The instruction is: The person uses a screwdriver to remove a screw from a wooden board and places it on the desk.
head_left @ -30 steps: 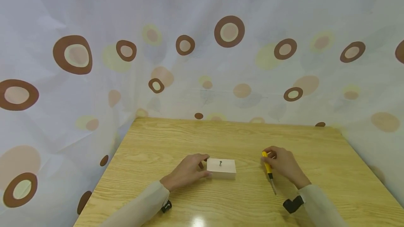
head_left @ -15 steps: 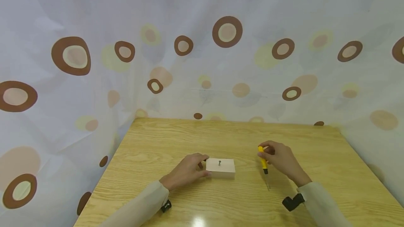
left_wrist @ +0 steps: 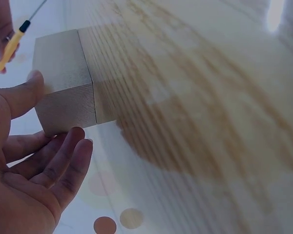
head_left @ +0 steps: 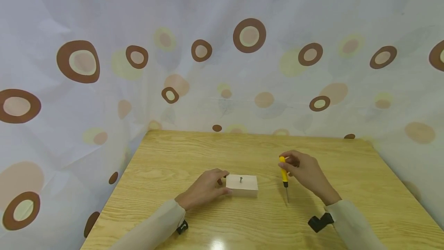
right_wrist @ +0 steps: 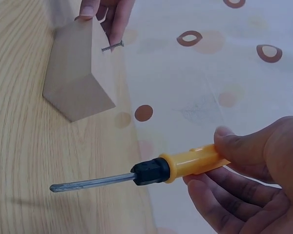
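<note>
A pale wooden block [head_left: 247, 186] lies on the table, and a screw [head_left: 241, 179] sticks up out of its top face. My left hand [head_left: 204, 188] grips the block's left end, thumb on the near side and fingers at the far side; the left wrist view shows the thumb [left_wrist: 27, 95] against one face. To the right of the block, my right hand [head_left: 306, 171] pinches a screwdriver [right_wrist: 190, 163] by its yellow handle. Its metal shaft [head_left: 287, 195] points downward above the table. In the right wrist view the tip [right_wrist: 56, 187] is bare, apart from the block and screw.
The wood-grain table [head_left: 166, 153] extends around both hands. A white curtain [head_left: 222, 68] with brown and beige circles hangs behind it and along both sides. Black wrist cameras sit by the cuffs, the right one [head_left: 320, 223] near the table's front.
My right hand has moved left and slightly up with the screwdriver, bringing it closer to the block, and its shaft now hangs nearer to vertical. My left hand and the block have stayed put.
</note>
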Motion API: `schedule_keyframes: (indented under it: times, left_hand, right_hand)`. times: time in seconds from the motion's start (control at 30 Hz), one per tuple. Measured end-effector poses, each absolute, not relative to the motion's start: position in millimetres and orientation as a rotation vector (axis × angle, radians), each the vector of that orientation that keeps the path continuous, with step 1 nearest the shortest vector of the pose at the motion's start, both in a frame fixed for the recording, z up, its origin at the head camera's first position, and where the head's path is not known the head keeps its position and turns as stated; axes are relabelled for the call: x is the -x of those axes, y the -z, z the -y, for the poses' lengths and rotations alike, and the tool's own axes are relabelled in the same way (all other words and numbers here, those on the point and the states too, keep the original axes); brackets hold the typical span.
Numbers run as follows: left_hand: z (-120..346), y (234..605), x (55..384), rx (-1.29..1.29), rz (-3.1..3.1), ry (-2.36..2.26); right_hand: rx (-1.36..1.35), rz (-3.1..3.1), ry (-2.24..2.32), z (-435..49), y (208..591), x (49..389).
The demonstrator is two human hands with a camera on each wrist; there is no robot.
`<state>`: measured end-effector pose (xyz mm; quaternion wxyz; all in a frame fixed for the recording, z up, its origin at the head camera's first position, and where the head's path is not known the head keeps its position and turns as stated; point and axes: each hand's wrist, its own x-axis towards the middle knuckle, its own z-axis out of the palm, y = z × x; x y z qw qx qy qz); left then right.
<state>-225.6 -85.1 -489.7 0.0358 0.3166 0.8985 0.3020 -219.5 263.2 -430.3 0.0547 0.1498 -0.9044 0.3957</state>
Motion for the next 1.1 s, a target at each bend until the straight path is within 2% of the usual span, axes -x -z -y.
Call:
schedule_keyframes:
  times: [0.57,1.1]
  left_hand:
    - [87.1,490.5,224.7,-0.977,-2.76,-0.945]
    - [87.7,492.2,225.2,-0.971,-2.745,-0.954]
  right_hand:
    - [-0.58,2.631,-1.249,-243.1,413.1,219.9]
    - [-0.581,2.606,-1.284,-220.4,401.6,219.4]
